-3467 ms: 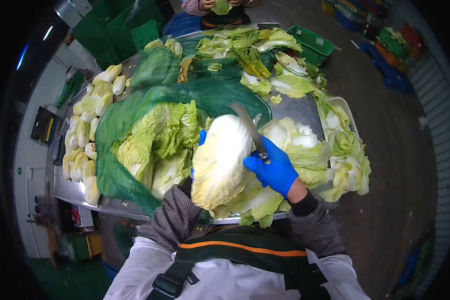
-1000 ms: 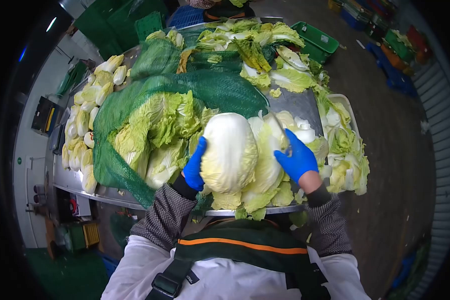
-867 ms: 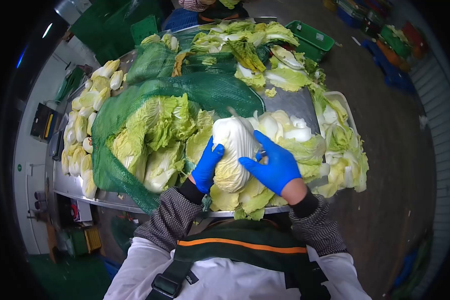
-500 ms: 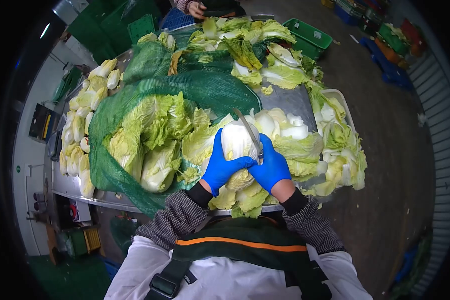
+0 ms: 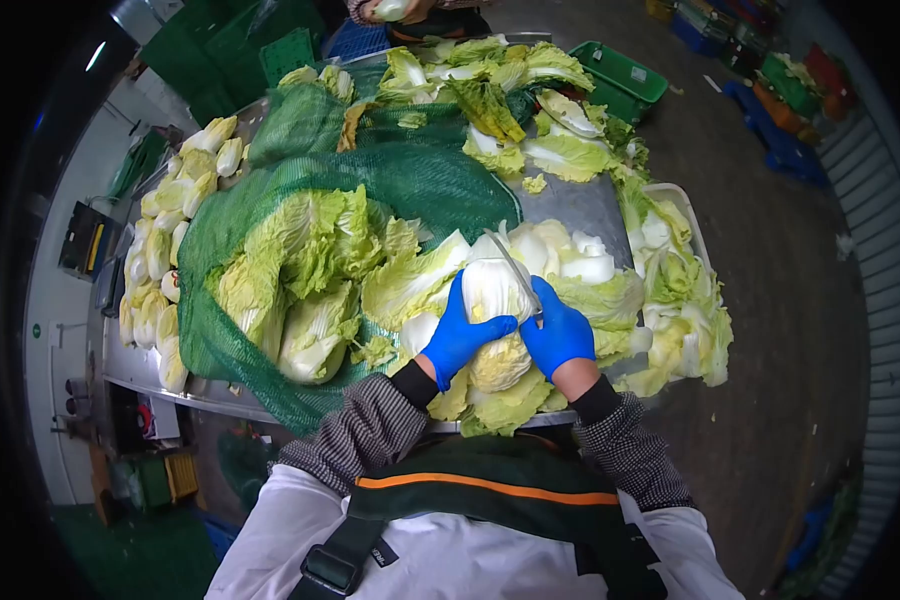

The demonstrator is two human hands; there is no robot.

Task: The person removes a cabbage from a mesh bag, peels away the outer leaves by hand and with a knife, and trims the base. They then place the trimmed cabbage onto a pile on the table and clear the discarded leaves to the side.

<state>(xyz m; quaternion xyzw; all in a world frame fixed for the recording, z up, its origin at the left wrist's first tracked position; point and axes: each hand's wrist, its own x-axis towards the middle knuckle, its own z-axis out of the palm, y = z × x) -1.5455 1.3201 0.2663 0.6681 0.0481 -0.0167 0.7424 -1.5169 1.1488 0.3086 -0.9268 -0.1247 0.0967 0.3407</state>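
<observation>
My left hand (image 5: pixel 462 335), in a blue glove, is wrapped round the left side of a napa cabbage (image 5: pixel 497 290), its pale base pointing away from me. My right hand (image 5: pixel 557 338), gloved in blue too, grips a knife (image 5: pixel 513 262); the handle is mostly hidden in the fingers. The blade slants up and left along the right side of the cabbage base. Loose cabbage leaves (image 5: pixel 500 402) lie beneath the head. Left of my hands, a green mesh sack (image 5: pixel 213 330) lies open around several whole cabbages (image 5: pixel 320 335).
Trimmed cabbages (image 5: pixel 155 250) are lined up at the left table edge. Leaves heap over a white bin (image 5: pixel 682 200) on the right. A green crate (image 5: pixel 620 75) stands at the far right corner. Across the table, another person's hands (image 5: pixel 400 10) hold a cabbage.
Both my hands, with the cabbage and knife, have shifted slightly right. The blade lies straighter along the cabbage. The other person now has a pale cabbage in their hands.
</observation>
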